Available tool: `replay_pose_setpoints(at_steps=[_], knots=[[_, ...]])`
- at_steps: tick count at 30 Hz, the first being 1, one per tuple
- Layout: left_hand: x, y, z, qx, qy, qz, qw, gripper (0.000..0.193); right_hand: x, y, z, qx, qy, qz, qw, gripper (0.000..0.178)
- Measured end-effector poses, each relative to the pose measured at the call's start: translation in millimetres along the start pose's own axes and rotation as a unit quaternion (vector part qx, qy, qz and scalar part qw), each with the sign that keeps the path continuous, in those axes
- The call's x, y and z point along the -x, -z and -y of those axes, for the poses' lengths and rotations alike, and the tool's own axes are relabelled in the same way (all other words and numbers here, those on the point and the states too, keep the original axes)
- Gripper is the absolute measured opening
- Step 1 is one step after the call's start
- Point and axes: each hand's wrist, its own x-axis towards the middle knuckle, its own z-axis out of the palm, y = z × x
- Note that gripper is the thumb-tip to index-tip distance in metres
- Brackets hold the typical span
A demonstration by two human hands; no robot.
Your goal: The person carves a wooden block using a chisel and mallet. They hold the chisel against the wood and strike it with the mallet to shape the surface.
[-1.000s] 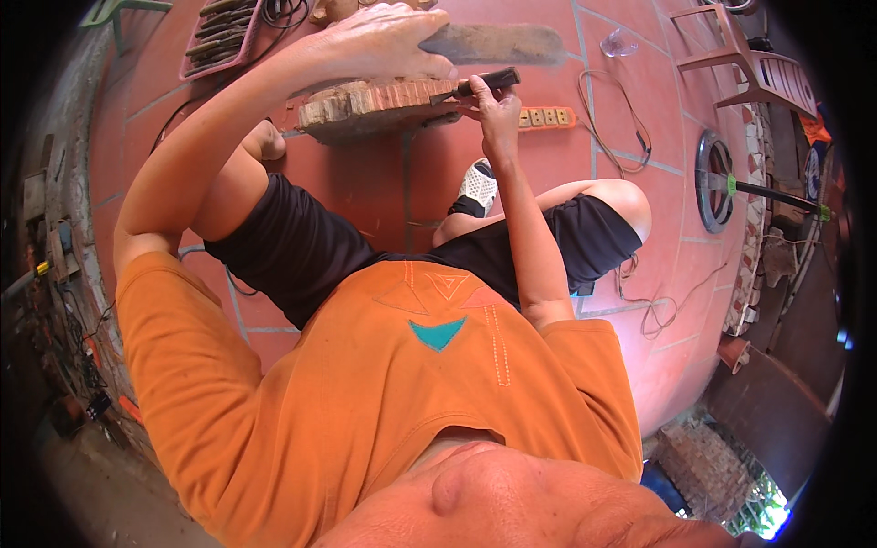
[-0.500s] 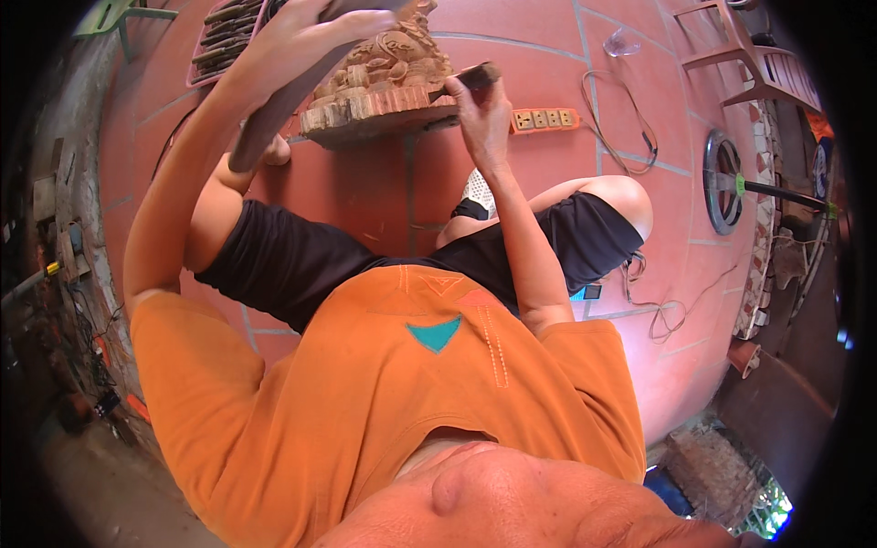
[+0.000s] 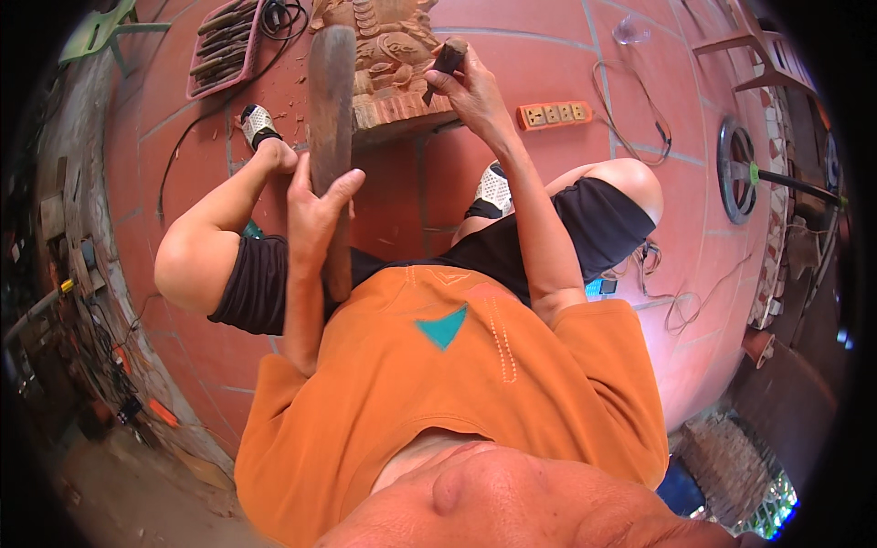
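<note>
My left hand (image 3: 318,217) is wrapped round a long, worn wooden club (image 3: 331,110), which stands nearly upright in front of my left thigh. Its thick end is beside the carving, at the upper left of it. In my right hand (image 3: 477,99) is a chisel (image 3: 449,58), its dark handle pinched between thumb and fingers and its tip pointing down and left toward the wood. A brown wood carving (image 3: 393,68) with raised relief stands on the floor between my feet. The club hides its left side, and the frame's upper edge cuts off its top.
A pink basket (image 3: 193,75) of several wooden-handled tools is at the far left, near a green stool (image 3: 99,33). On the right lie an orange power strip (image 3: 555,114), a looped cable (image 3: 630,151) and a black wheel-like ring (image 3: 728,173). Wood chips (image 3: 285,117) dot the tiled floor.
My left hand has come down and back toward my body with the club, which swung from slanted to nearly upright. My right hand has moved slightly up and left with the chisel.
</note>
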Motion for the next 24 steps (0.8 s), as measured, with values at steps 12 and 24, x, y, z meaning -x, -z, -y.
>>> replay_pose_setpoints(at_steps=[12,24], knots=[[-0.8,0.2,46.5,0.007,0.023,0.007,1.000,0.036,-20.0,12.4,47.1,0.271,0.104,0.140,0.947,0.048],[1.8,1.7,47.2,0.014,0.055,-0.005,0.998,0.035,-40.1,3.0,24.8,0.196,0.076,0.200,0.957,0.060]])
